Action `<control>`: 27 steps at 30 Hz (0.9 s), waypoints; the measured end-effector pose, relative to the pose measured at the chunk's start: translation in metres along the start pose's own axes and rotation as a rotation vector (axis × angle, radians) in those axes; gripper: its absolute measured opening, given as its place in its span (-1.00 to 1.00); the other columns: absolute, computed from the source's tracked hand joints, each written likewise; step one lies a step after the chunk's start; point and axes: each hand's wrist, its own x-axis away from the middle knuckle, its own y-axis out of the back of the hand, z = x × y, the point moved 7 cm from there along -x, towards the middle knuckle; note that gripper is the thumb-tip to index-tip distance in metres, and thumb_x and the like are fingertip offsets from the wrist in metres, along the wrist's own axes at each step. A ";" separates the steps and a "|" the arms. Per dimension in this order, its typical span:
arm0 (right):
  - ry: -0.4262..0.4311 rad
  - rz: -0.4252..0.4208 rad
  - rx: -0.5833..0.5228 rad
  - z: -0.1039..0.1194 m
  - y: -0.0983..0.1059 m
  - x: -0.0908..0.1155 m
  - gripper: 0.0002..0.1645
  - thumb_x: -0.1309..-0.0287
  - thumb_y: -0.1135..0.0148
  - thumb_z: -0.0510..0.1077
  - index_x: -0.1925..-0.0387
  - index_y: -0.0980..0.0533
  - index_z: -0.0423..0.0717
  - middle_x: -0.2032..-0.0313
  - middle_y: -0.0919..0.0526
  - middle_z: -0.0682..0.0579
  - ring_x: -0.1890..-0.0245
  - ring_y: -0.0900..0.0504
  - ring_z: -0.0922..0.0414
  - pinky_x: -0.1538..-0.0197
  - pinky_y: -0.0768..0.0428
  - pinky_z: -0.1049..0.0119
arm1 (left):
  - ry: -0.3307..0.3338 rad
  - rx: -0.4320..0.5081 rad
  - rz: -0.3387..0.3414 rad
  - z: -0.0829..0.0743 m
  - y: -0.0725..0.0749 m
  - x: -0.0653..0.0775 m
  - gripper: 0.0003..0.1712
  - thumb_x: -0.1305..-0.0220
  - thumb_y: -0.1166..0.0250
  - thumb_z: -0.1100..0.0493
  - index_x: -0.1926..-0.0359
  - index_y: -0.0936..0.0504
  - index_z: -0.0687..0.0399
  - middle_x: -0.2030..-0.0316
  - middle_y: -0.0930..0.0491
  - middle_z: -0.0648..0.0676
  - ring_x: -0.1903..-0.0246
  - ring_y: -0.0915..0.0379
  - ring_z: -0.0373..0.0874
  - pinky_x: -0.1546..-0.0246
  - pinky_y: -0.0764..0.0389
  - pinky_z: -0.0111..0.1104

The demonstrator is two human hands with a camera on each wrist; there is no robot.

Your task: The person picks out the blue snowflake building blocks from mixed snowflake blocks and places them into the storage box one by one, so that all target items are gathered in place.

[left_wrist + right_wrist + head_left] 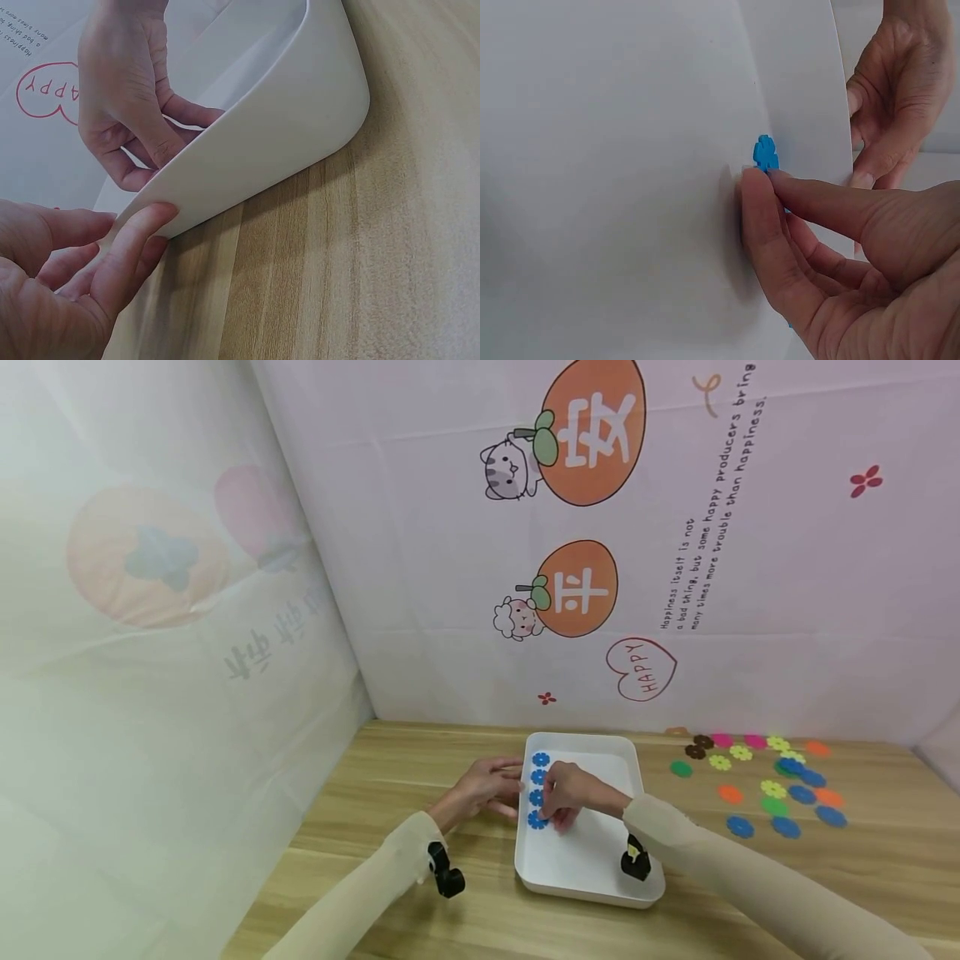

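A white tray (592,868) stands on the wooden table, with a column of several blue flower-shaped discs (541,760) along its left side. Inside it, my right hand (572,789) is at the nearest disc of that column. The right wrist view shows thumb and index finger pinching the lower end of a blue flower-shaped disc (765,152) beside the tray wall; the fingertips cover part of it. From outside, my left hand (483,787) touches the tray's left wall, its fingers (154,217) extended against the wall and at the rim.
Loose flower-shaped discs in blue, yellow (773,789), green, orange (730,793), pink and brown (695,751) lie scattered right of the tray, some overlapping. A printed white cloth (450,568) hangs behind the table, another at the left. Black camera mounts (447,872) sit on both wrists.
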 end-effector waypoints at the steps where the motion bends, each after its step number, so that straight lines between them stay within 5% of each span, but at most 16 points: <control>1: -0.005 -0.001 0.004 0.000 0.000 0.000 -0.76 -0.17 -0.52 -0.32 0.42 -0.54 -0.23 0.53 -0.73 -0.09 0.60 -0.73 0.11 0.41 -0.83 0.26 | 0.003 0.000 -0.001 0.000 0.000 0.000 -0.34 -0.39 -0.33 0.37 -0.48 -0.45 0.13 -0.33 -0.56 0.29 -0.04 -0.72 0.13 0.37 -0.86 -0.21; 14: 0.017 -0.001 0.007 0.000 0.005 0.000 -0.79 -0.19 -0.50 -0.30 0.41 -0.56 -0.22 0.52 -0.72 -0.10 0.58 -0.74 0.08 0.40 -0.84 0.23 | 0.003 0.007 0.012 -0.003 -0.003 0.004 -0.35 -0.41 -0.31 0.37 -0.49 -0.44 0.15 -0.35 -0.53 0.31 -0.09 -0.69 0.17 0.33 -0.87 -0.20; 27: 0.018 -0.012 -0.002 -0.007 0.040 0.002 -0.82 -0.29 -0.45 -0.21 0.31 -0.58 -0.21 0.38 -0.72 -0.09 0.43 -0.73 0.01 0.36 -0.85 0.22 | -0.011 -0.001 0.004 -0.003 -0.003 0.004 -0.33 -0.41 -0.31 0.37 -0.50 -0.41 0.18 -0.33 -0.54 0.33 -0.07 -0.70 0.20 0.36 -0.86 -0.23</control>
